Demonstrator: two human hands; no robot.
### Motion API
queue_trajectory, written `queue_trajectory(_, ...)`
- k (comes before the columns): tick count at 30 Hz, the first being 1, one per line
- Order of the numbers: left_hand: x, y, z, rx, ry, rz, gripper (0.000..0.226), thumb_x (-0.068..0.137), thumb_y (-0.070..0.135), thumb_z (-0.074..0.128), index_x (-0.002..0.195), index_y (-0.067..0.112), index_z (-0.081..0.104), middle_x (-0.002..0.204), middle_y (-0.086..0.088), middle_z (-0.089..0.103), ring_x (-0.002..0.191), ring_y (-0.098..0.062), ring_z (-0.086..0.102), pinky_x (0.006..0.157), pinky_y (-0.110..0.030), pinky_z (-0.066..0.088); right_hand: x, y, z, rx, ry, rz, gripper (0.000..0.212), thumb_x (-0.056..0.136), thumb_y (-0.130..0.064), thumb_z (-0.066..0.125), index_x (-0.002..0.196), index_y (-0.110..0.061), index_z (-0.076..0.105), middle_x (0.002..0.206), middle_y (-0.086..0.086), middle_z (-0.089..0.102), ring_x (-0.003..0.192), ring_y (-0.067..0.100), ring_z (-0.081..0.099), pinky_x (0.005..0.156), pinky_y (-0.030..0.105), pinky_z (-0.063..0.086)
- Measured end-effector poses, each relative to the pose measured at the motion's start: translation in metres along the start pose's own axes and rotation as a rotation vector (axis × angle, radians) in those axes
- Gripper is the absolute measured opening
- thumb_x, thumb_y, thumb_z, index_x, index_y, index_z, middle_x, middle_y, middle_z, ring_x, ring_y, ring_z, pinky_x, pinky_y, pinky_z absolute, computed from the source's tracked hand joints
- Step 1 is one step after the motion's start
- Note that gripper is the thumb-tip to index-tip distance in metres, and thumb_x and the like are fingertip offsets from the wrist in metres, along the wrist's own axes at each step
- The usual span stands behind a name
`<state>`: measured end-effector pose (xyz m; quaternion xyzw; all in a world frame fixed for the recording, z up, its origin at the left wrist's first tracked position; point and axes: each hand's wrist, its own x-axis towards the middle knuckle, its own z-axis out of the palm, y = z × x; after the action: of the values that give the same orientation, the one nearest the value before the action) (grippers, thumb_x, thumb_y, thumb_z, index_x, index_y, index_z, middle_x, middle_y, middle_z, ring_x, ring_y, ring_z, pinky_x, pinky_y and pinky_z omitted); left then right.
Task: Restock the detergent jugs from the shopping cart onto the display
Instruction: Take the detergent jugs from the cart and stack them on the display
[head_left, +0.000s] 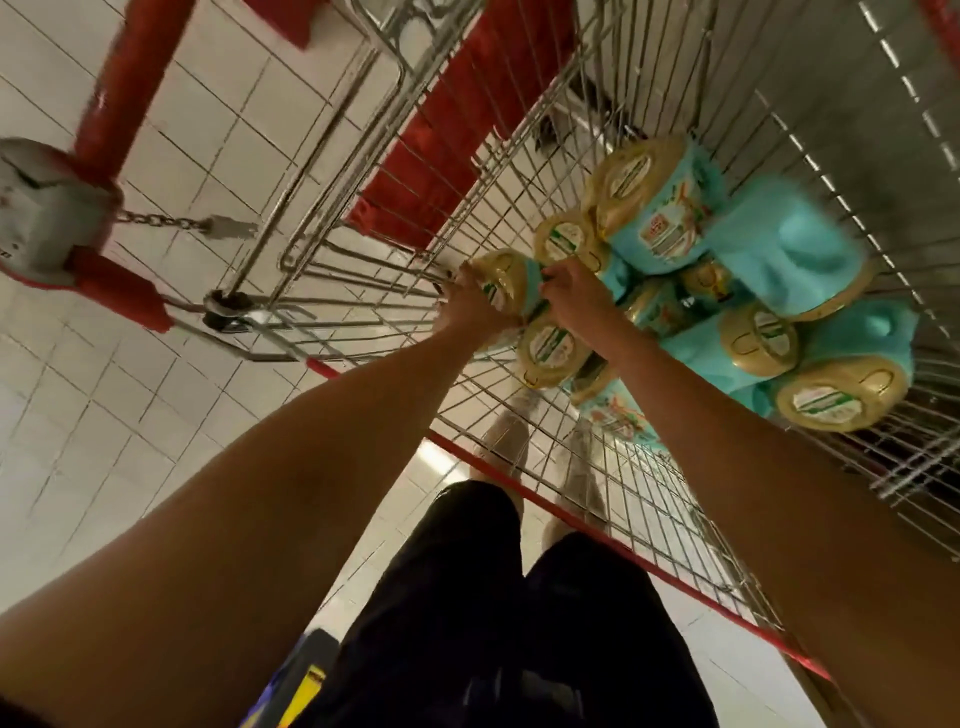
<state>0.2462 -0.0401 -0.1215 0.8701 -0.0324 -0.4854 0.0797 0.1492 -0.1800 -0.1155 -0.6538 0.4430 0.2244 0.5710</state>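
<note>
White-tile shop floor (104, 415) all round; the view is motion-blurred. Wire cart (597, 467) fills most of the frame, seen from its near long side. Red handle (124, 93) sits at the left end, with a grey coin lock (47, 208) and chain (156, 221) on it. Red seat flap (457, 119) lies against the handle-end wall. Person's black trousers (467, 597) are just outside the near rim; shoes (509, 436) show through the mesh. Both arms go in over the near rim, and the handle-end wire wall is right beside the left one.

Jugs (779, 249): teal bodies, gold caps, heaped at mixed angles on the basket floor from the handle end toward the middle, packed against each other. At least seven caps countable; blur blocks an exact count.

Hands: both are down inside the basket at the handle-end edge of the heap, on one held jug (506, 280). Left hand (470, 306) is curled round its side next to the end wall. Right hand (571, 296) is curled over the opposite side. Both grips are closed with the jug between them, and another cap sits just beside it.
</note>
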Motion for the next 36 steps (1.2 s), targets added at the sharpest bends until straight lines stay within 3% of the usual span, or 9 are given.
queue_trajectory(5,0.014,-0.006,0.014,0.029,-0.011,-0.032,0.142,0.072,0.045,0.094,0.167,0.024,-0.009,0.169,-0.029,0.009,0.149,-0.056,0.027,0.120,-0.063,0.035,0.006,0.015,0.005,0.001,0.041,0.027,0.026,0.102,-0.019,0.058,0.127,-0.010,0.058,0.111,0.000,0.061,0.104,0.020,0.056,0.086,0.030,0.040)
queue_trajectory(11,-0.001,-0.001,0.014,0.042,0.083,-0.020,0.131,0.070,0.044,0.094,0.166,0.024,0.007,0.163,-0.026,0.024,0.141,-0.053,0.040,0.109,-0.058,0.046,-0.020,0.035,-0.001,0.017,-0.045,0.090,0.033,0.104,-0.018,0.055,0.135,-0.006,0.053,0.132,0.015,0.060,0.118,0.029,0.058,0.092,0.039,0.049)
queue_trajectory(15,-0.021,0.008,0.004,0.031,0.123,-0.008,0.134,0.071,0.046,0.094,0.167,0.024,0.004,0.167,-0.026,0.015,0.150,-0.053,0.025,0.114,-0.062,0.042,-0.036,0.035,-0.016,0.120,0.004,0.077,0.018,0.100,-0.019,0.063,0.117,-0.016,0.057,0.117,0.006,0.063,0.110,0.025,0.061,0.090,0.037,0.051)
queue_trajectory(19,-0.054,0.009,-0.006,-0.043,0.264,0.136,0.126,0.065,0.033,0.098,0.162,0.024,0.019,0.156,-0.024,0.027,0.145,-0.051,0.026,0.113,-0.065,0.040,-0.052,0.029,-0.033,0.151,0.061,0.061,0.018,0.102,-0.021,0.059,0.119,-0.020,0.058,0.117,0.008,0.064,0.108,0.027,0.061,0.093,0.041,0.051)
queue_trajectory(23,-0.093,0.010,-0.026,-0.081,0.313,0.273,0.128,0.063,0.038,0.097,0.162,0.027,0.016,0.150,-0.019,0.032,0.142,-0.047,0.030,0.112,-0.062,0.038,-0.075,0.023,-0.050,0.257,0.084,0.023,0.029,0.104,-0.012,0.057,0.132,-0.008,0.057,0.117,0.010,0.065,0.116,0.034,0.063,0.104,0.051,0.054)
queue_trajectory(26,-0.119,0.013,-0.047,-0.076,0.221,0.367,0.130,0.063,0.043,0.094,0.162,0.035,0.011,0.151,-0.013,0.032,0.140,-0.043,0.035,0.108,-0.061,0.045,-0.103,0.018,-0.065,0.318,0.087,-0.079,0.033,0.104,-0.017,0.061,0.135,-0.012,0.052,0.126,0.004,0.060,0.103,0.009,0.059,0.084,0.023,0.056)
queue_trajectory(28,-0.140,0.018,-0.064,-0.106,0.082,0.431,0.128,0.066,0.039,0.095,0.163,0.039,0.011,0.152,-0.014,0.033,0.137,-0.037,0.042,0.102,-0.052,0.055,-0.126,0.016,-0.077,0.350,0.077,-0.179,0.037,0.106,-0.024,0.060,0.140,-0.019,0.048,0.141,0.005,0.052,0.111,0.006,0.057,0.074,0.008,0.048)
queue_trajectory(33,-0.203,0.041,-0.091,-0.187,-0.387,0.546,0.123,0.076,0.034,0.091,0.167,0.035,0.009,0.124,0.014,0.071,0.104,-0.001,0.074,0.077,-0.020,0.062,-0.194,0.031,-0.111,0.399,-0.036,-0.352,0.044,0.109,-0.030,0.056,0.152,-0.029,0.047,0.143,-0.005,0.060,0.129,0.017,0.061,0.099,0.032,0.058)
queue_trajectory(36,-0.240,0.061,-0.090,-0.216,-0.480,0.534,0.120,0.065,0.054,0.086,0.165,0.037,0.021,0.122,0.005,0.077,0.104,-0.016,0.078,0.084,-0.030,0.064,-0.239,0.043,-0.130,0.475,-0.172,-0.365,0.042,0.097,-0.056,0.066,0.138,-0.044,0.062,0.140,-0.001,0.068,0.130,0.022,0.065,0.105,0.045,0.057)
